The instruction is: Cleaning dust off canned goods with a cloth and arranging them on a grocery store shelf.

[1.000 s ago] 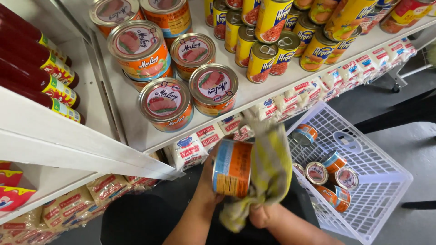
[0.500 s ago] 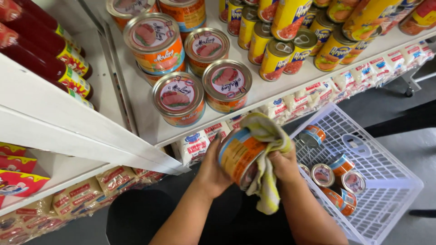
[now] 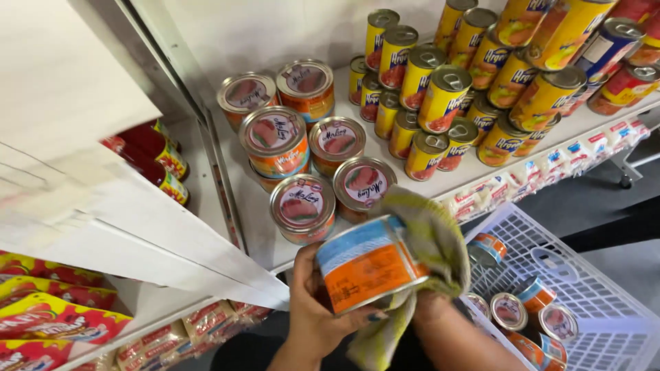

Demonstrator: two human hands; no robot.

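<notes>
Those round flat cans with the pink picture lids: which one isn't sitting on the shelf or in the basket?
The can turned on its side between the left hand and the cloth-covered right hand. The others stand upright on the shelf or lie in the white basket.

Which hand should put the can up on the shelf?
Probably the left hand: it grips the orange can bare. The right hand is wrapped in the green cloth.

A white shelf (image 3: 251, 206) carries squat round tins (image 3: 302, 206) and tall yellow cans (image 3: 443, 96) — red bottles (image 3: 155, 161) stand left, a white wire basket (image 3: 605, 302) of tins sits lower right.
</notes>
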